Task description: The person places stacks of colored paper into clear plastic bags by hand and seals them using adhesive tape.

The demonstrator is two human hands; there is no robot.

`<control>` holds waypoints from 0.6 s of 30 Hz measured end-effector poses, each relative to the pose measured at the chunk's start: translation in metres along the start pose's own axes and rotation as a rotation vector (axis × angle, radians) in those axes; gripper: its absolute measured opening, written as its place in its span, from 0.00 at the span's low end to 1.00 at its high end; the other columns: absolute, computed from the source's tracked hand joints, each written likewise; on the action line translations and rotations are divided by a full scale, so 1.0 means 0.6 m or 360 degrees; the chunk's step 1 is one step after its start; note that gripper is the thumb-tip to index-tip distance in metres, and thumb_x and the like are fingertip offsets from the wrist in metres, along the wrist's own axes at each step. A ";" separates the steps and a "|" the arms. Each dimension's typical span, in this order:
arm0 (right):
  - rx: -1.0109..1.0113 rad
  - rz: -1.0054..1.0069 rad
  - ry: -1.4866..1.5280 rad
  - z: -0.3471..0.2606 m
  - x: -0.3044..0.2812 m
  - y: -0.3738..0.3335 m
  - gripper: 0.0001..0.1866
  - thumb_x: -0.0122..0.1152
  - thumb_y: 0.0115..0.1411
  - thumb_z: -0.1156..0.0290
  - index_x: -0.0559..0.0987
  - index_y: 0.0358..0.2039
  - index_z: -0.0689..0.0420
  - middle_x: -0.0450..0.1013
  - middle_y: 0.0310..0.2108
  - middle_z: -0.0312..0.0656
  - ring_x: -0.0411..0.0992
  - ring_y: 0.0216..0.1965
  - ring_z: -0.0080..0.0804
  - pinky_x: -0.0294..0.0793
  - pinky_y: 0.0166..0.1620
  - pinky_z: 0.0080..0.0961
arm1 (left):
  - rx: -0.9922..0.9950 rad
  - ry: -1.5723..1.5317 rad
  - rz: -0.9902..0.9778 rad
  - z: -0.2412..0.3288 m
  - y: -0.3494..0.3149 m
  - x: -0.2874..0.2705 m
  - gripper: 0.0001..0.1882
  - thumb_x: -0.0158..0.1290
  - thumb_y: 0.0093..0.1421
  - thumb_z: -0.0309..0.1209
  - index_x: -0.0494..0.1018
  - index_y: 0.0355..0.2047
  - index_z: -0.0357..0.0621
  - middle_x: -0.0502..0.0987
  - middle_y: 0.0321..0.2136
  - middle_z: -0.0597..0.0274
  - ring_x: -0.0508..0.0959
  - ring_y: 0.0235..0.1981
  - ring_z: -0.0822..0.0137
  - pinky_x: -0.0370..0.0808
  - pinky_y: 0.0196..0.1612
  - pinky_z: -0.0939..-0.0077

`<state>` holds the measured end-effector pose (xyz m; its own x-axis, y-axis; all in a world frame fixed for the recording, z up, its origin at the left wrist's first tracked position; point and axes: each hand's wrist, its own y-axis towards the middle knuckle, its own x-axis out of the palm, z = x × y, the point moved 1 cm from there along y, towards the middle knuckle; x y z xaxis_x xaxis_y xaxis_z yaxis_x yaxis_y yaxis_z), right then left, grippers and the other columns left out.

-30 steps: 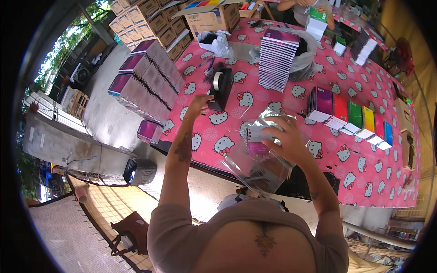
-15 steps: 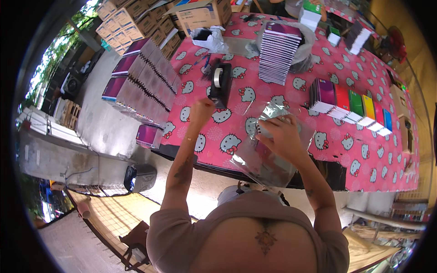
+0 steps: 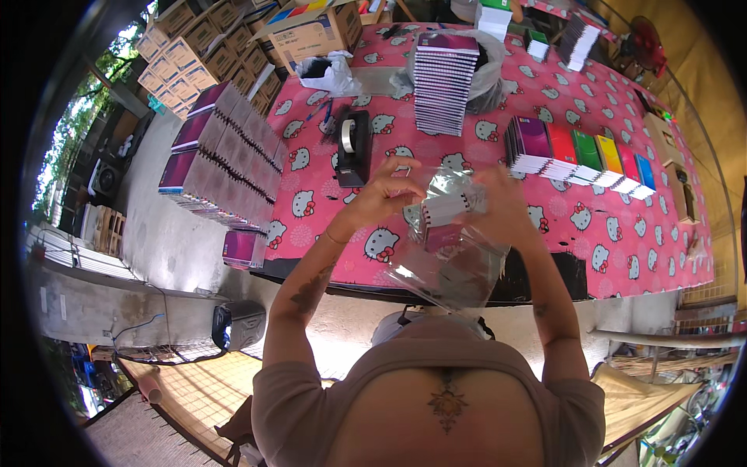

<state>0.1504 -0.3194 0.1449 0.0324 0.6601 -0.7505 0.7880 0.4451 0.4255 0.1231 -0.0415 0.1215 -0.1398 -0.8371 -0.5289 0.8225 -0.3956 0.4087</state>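
Since a second ago both hands have lifted: left hand (image 3: pixel 385 196) and right hand (image 3: pixel 506 208) now grasp the clear plastic bag (image 3: pixel 455 261), the small spiral-bound notebooks (image 3: pixel 451 208) partly inside it.

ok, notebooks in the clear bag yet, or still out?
Partly in. The small notebook stack sticks out of the clear plastic bag top, held between left hand and right hand.

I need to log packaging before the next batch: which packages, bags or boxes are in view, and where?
Clear plastic bag: held between both hands, small notebooks inside.
Open brown carton: table's far left corner, colourful flaps.
Stacked brown cartons: far left, off the table.
White plastic bag: beside the open carton, crumpled.
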 end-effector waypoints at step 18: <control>0.0367 -0.0295 0.1616 0.101 0.121 -0.022 0.31 0.68 0.58 0.64 0.71 0.62 0.50 0.61 0.64 0.47 0.59 0.65 0.41 0.58 0.65 0.40 | -0.0934 -0.0828 0.0265 -0.049 0.011 0.113 0.39 0.60 0.61 0.37 0.55 0.70 0.48 0.61 0.65 0.50 0.61 0.66 0.57 0.64 0.62 0.64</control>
<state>0.1792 -0.3139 0.0541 -0.5459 0.8375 0.0267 0.8291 0.5352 0.1616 0.1351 -0.0902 0.0665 -0.1099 -0.9937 -0.0219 0.9908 -0.1078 -0.0824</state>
